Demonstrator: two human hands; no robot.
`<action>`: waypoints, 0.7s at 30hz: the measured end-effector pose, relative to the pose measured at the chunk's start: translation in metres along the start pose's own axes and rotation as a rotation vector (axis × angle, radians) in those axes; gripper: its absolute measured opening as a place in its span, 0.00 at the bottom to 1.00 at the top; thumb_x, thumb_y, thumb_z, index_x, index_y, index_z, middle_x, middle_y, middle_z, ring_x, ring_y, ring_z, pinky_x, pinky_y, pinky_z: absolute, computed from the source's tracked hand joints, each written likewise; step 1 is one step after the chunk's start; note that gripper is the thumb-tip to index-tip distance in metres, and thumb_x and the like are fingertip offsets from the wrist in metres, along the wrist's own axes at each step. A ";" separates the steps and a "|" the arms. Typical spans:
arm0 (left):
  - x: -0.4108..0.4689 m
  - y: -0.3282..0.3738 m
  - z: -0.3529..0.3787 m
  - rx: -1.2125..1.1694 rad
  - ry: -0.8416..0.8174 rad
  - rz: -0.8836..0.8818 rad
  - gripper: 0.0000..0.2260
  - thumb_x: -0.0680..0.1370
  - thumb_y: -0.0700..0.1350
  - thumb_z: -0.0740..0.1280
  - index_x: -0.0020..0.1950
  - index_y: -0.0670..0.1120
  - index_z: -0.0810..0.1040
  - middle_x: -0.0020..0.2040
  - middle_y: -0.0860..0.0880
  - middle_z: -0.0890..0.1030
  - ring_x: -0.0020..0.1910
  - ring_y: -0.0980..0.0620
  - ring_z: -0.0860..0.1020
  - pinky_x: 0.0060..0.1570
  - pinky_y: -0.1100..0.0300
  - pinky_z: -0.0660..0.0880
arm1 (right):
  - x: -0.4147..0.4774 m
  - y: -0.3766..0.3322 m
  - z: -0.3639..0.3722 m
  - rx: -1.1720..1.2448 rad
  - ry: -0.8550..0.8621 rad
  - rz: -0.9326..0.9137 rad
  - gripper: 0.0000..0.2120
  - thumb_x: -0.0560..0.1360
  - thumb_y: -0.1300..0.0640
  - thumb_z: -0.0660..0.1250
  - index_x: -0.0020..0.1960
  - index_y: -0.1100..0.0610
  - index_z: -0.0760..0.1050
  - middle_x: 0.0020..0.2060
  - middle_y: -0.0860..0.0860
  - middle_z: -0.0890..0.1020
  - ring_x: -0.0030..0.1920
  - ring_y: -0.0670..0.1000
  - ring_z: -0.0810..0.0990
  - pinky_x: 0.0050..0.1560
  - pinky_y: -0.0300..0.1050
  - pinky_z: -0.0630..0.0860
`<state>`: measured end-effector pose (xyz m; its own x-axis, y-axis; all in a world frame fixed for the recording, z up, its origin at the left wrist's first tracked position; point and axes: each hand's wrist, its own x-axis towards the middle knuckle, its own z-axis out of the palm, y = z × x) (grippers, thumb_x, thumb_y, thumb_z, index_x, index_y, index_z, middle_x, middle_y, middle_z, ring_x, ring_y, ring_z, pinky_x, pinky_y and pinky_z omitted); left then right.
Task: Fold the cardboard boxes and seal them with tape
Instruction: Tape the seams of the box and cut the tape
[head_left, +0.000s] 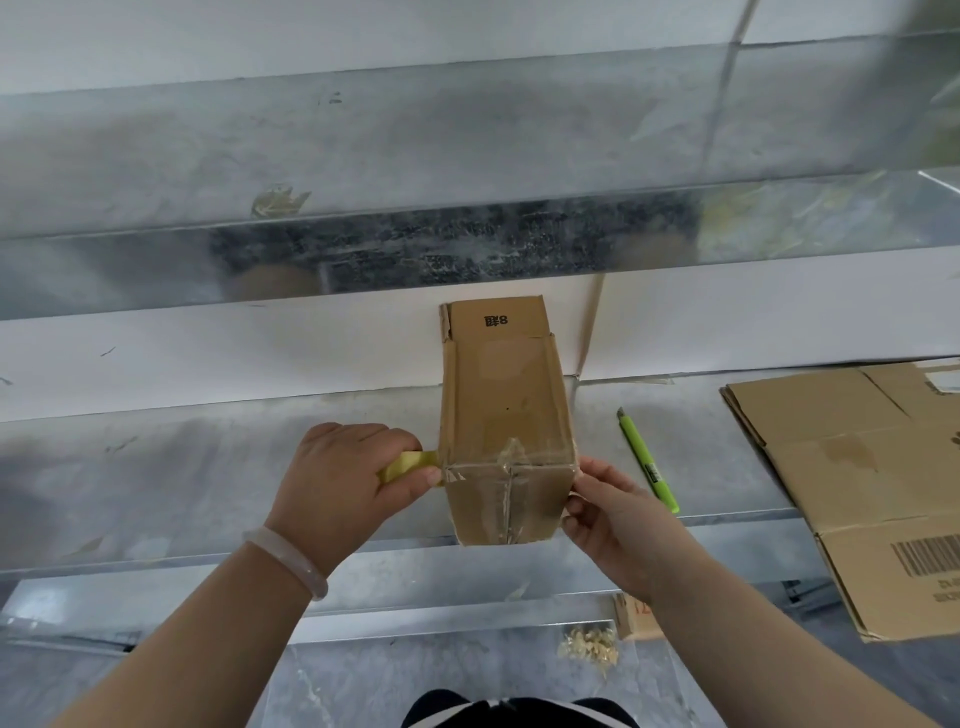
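the small cardboard box (506, 410) lies on the metal table (208, 457) with its closed end toward the person and one flap open at the far end. the left hand (343, 478) grips the yellow tape roll (408, 462) just against the left edge of the box, probably to pull clear tape across the near seam, where shiny tape already shows. the right hand (608, 512) pinches the near right corner of the box, i think to hold it steady against this pull. i count one folded box, one tape roll, one green utility knife (647, 462) beside the box, and one pile of flattened cardboard (857, 467) further right; its number of sheets i cannot tell.
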<state>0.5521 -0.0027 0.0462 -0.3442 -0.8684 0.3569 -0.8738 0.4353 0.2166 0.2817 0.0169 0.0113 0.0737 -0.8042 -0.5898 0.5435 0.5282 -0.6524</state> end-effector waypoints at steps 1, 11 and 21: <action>0.000 0.000 0.000 -0.001 0.003 -0.001 0.21 0.77 0.67 0.52 0.41 0.55 0.77 0.32 0.60 0.74 0.31 0.60 0.72 0.41 0.58 0.70 | -0.001 -0.003 -0.001 -0.134 0.050 -0.088 0.08 0.77 0.65 0.65 0.52 0.57 0.81 0.39 0.54 0.82 0.37 0.49 0.79 0.38 0.43 0.78; 0.002 0.001 0.003 -0.051 0.004 -0.010 0.23 0.76 0.69 0.53 0.41 0.55 0.78 0.32 0.60 0.75 0.31 0.61 0.72 0.40 0.58 0.71 | 0.010 -0.009 0.001 -1.234 -0.067 -1.434 0.13 0.78 0.49 0.66 0.59 0.51 0.81 0.64 0.49 0.79 0.66 0.56 0.74 0.66 0.49 0.71; 0.005 0.001 0.002 -0.047 0.016 -0.021 0.24 0.76 0.69 0.51 0.42 0.54 0.78 0.33 0.60 0.75 0.32 0.60 0.72 0.41 0.58 0.69 | -0.007 -0.034 0.016 -1.579 -0.048 -1.532 0.21 0.80 0.40 0.58 0.60 0.51 0.82 0.61 0.46 0.81 0.68 0.53 0.73 0.68 0.59 0.68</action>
<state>0.5490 -0.0069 0.0457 -0.3200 -0.8738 0.3661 -0.8636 0.4279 0.2664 0.2761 0.0000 0.0456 0.4027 -0.6895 0.6020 -0.7412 -0.6316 -0.2276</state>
